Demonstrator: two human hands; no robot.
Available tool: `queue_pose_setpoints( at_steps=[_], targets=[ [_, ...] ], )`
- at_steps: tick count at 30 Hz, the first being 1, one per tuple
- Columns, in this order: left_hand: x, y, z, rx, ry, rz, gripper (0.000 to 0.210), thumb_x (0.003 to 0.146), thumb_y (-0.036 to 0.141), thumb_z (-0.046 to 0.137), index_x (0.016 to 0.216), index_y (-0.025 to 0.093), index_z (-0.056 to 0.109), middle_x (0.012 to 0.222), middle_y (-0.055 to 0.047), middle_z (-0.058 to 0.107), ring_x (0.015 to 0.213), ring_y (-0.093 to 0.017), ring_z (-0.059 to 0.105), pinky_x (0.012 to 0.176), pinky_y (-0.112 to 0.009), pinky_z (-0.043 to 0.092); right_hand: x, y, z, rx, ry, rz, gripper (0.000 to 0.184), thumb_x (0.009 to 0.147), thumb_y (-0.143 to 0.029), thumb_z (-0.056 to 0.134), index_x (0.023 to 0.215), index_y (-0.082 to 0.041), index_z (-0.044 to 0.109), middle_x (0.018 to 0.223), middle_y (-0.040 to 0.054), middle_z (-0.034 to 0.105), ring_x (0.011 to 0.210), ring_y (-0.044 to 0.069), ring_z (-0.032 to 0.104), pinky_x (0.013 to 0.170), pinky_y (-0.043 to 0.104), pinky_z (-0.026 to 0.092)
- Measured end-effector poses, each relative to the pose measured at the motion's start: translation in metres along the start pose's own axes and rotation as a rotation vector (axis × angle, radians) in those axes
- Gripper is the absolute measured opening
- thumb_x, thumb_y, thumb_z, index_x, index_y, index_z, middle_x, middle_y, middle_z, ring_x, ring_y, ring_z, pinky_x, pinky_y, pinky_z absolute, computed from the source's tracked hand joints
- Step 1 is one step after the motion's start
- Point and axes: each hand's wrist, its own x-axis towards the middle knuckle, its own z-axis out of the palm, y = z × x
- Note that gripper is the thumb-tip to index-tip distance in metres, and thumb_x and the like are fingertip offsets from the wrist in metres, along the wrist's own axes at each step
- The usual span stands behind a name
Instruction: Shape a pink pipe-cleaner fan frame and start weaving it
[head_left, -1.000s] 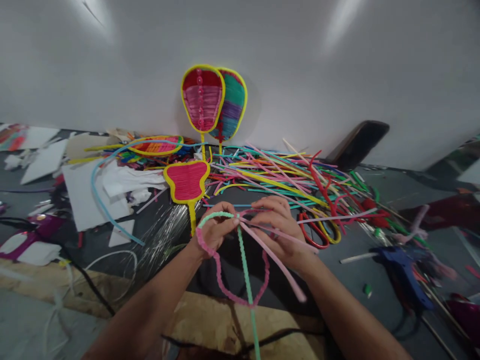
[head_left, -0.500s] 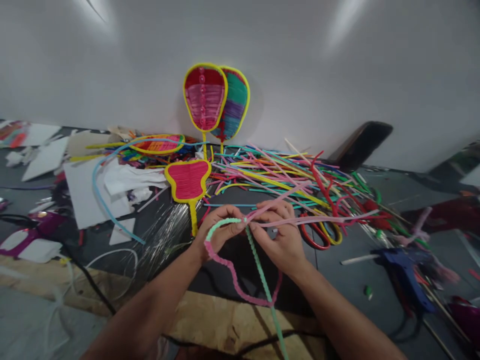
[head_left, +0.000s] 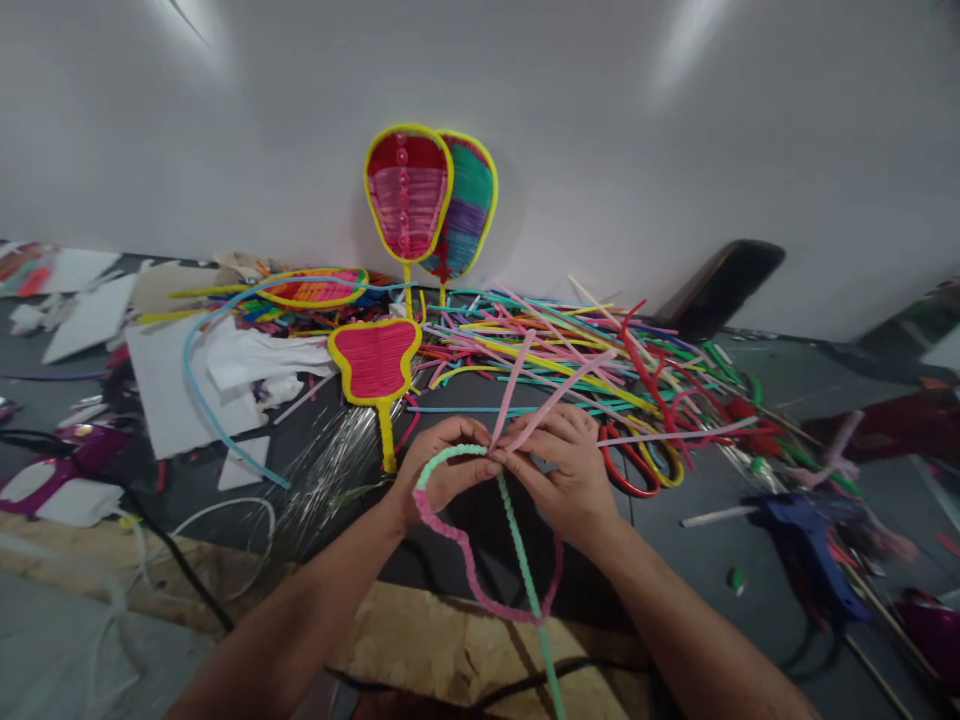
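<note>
Between my hands is a looped frame of twisted pipe cleaners (head_left: 474,570), pink along its lower curve and mint green at the upper left. A mint green twisted stem (head_left: 523,560) runs down across the loop. My left hand (head_left: 444,462) is closed, pinching the green end of the loop at the top. My right hand (head_left: 564,470) is closed on pale pink pipe cleaners (head_left: 553,397) where they meet the frame, fingertips almost touching those of the left. Two pink ends stick up above the fingers, and another strand points right. The exact joint is partly hidden by fingertips.
A pile of coloured pipe cleaners (head_left: 540,340) lies behind my hands. Finished fan shapes (head_left: 409,195) lean on the wall, and a small pink-and-yellow one (head_left: 375,362) stands left. Scissors (head_left: 634,468), a blue glue gun (head_left: 810,550) and a dark phone (head_left: 731,290) are right.
Two pink pipe cleaner ends have swung from pointing right to pointing up and up-right. The loop has dropped slightly, and my hands remain close together at its top.
</note>
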Motion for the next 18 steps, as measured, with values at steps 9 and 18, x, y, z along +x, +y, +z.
queue_pose_setpoints(
  at_steps=[9,18],
  targets=[
    [0.0002,0.0002,-0.0017,0.179,0.051,0.071,0.014,0.071,0.030,0.063,0.074,0.016,0.061,0.071,-0.001,0.062,0.064,-0.013,0.055,0.059,-0.023,0.044,0.0011,0.0022,-0.0021,0.139,-0.091,-0.085,0.014,0.081,-0.017,0.059,0.090,-0.024,0.066,0.090,0.0043,0.064,0.087,0.017,0.058,0.076,0.033,0.048],
    [0.0044,-0.0089,-0.0077,0.031,0.005,0.153,0.013,0.070,0.028,0.066,0.076,0.016,0.062,0.085,-0.003,0.060,0.078,-0.015,0.056,0.071,-0.026,0.043,0.0014,0.0025,-0.0009,0.100,-0.089,-0.135,0.012,0.081,-0.015,0.058,0.088,-0.023,0.064,0.089,0.0045,0.065,0.086,0.016,0.059,0.077,0.032,0.050]
  ],
)
